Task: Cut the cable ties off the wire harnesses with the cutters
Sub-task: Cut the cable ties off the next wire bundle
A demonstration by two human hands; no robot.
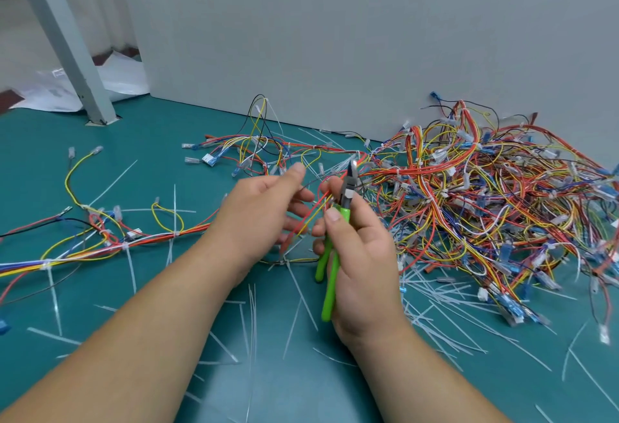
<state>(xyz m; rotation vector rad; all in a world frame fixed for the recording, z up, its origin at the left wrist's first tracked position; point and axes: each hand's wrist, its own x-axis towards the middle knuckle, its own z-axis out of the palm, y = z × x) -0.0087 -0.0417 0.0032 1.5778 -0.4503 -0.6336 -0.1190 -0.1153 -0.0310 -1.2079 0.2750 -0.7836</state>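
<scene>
The harness (310, 218) is held up near centre. The left hand (264, 211) pinches its red and yellow wires, and the right hand (361, 255) grips the cutters (345, 194), tip pointing far. The person is probably hunting the next tie, and the blades must then catch it without nicking wire. A pile (485, 194) of harnesses lies right. Cut ties (435, 315) litter the teal surface (160, 154). A grey wall (335, 37) stands far, with a post (67, 40) far left.

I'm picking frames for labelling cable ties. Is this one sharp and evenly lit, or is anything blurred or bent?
Head view: soft, even light, no hard shadows; the cutters in the right hand look fairly sharp; the left hand is slightly smeared at its fingertips; loose cable ties near the bottom edge blur out; the grey post leans, probably from the wide lens.
</scene>
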